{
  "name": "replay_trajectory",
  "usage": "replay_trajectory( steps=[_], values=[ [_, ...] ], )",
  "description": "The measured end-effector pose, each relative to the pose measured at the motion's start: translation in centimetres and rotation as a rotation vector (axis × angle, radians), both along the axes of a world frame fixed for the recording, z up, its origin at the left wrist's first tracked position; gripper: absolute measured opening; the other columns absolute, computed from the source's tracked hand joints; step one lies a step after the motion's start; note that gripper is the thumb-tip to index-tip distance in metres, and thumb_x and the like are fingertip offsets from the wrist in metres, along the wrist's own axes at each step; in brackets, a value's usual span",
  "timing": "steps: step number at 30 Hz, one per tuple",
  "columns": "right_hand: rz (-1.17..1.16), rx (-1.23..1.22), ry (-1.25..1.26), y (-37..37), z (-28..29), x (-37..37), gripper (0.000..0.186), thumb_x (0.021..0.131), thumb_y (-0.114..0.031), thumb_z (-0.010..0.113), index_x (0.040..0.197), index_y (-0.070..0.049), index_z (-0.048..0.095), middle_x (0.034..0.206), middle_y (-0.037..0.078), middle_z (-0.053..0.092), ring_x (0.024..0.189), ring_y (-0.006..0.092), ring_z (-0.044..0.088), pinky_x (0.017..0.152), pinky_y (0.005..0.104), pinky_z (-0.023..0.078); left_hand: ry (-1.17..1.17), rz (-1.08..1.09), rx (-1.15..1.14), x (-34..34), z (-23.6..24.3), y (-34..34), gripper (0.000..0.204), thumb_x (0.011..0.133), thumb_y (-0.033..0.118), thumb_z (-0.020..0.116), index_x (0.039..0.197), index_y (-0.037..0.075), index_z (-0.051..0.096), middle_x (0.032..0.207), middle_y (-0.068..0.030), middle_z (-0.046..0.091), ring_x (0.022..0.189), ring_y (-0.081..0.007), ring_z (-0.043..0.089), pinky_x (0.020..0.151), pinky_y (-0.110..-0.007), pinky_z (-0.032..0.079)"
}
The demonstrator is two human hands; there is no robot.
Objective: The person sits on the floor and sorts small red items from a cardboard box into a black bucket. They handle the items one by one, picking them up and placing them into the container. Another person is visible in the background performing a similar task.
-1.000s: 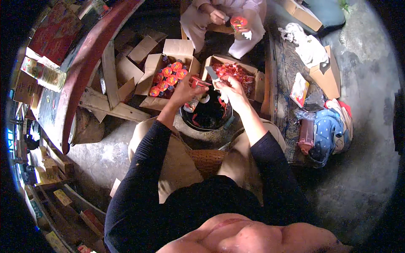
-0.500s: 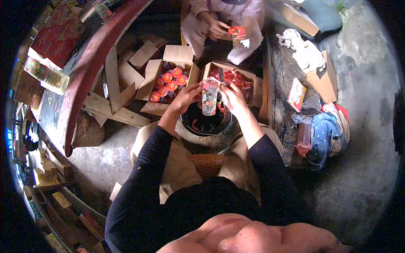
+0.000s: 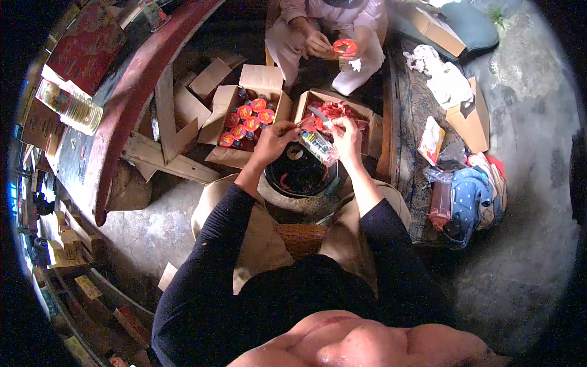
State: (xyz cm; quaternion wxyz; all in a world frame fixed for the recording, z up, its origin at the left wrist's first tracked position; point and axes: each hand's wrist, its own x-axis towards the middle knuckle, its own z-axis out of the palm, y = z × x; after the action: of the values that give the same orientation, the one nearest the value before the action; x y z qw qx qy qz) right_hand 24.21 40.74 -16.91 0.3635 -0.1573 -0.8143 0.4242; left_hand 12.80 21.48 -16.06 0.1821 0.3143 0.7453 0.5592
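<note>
Between my hands is a clear plastic container (image 3: 319, 148) with a printed green, white and red label, tilted with its lower end to the right. My left hand (image 3: 273, 143) pinches at its upper left end, fingers closed. At its upper right is my right hand (image 3: 347, 138), fingers closed; a thin grey blade (image 3: 318, 114), seemingly a small knife, sticks out from them. How the right fingers divide between blade and container is hidden. Below sits a round black tub (image 3: 287, 173) with a few red scraps inside.
Ahead left stands a cardboard box (image 3: 218, 113) of red-topped jars (image 3: 251, 124). Beside it, another box (image 3: 374, 131) holds red wrappers. Opposite, a person's hands (image 3: 319, 44) hold a red-lidded jar (image 3: 345, 48). A red-edged table (image 3: 131, 92) is left; bags and cloth (image 3: 449, 85) lie right.
The container has swung from upright to tilted, its lower end moving right. My right hand has shifted slightly right, and the blade now points up and left. My left hand stays close by.
</note>
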Motion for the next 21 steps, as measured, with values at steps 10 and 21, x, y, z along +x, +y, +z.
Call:
replay_trajectory(
  steps=[10, 21],
  values=[
    [0.083, -0.038, -0.098, 0.1, 1.0, 0.8, 0.011, 0.079, 0.004, 0.068, 0.087, 0.000, 0.063, 0.086, 0.013, 0.067, 0.077, 0.0232, 0.069, 0.066, 0.0329, 0.056, 0.274, 0.051, -0.047, 1.2, 0.9, 0.1, 0.021, 0.086, 0.019, 0.070, 0.094, 0.000, 0.071, 0.085, -0.0156, 0.069, 0.074, -0.0230, 0.067, 0.067, -0.033, 0.051],
    [0.030, 0.285, -0.098, -5.4, 2.1, 2.9, 0.017, 0.077, -0.003, 0.071, 0.087, -0.007, 0.058, 0.084, 0.011, 0.058, 0.084, 0.0304, 0.060, 0.073, 0.0408, 0.050, 0.614, 0.222, -0.126, 3.8, -0.2, 0.2, 0.011, 0.081, 0.018, 0.068, 0.082, 0.007, 0.071, 0.079, -0.0099, 0.063, 0.079, -0.0290, 0.062, 0.086, -0.042, 0.040]
  ],
)
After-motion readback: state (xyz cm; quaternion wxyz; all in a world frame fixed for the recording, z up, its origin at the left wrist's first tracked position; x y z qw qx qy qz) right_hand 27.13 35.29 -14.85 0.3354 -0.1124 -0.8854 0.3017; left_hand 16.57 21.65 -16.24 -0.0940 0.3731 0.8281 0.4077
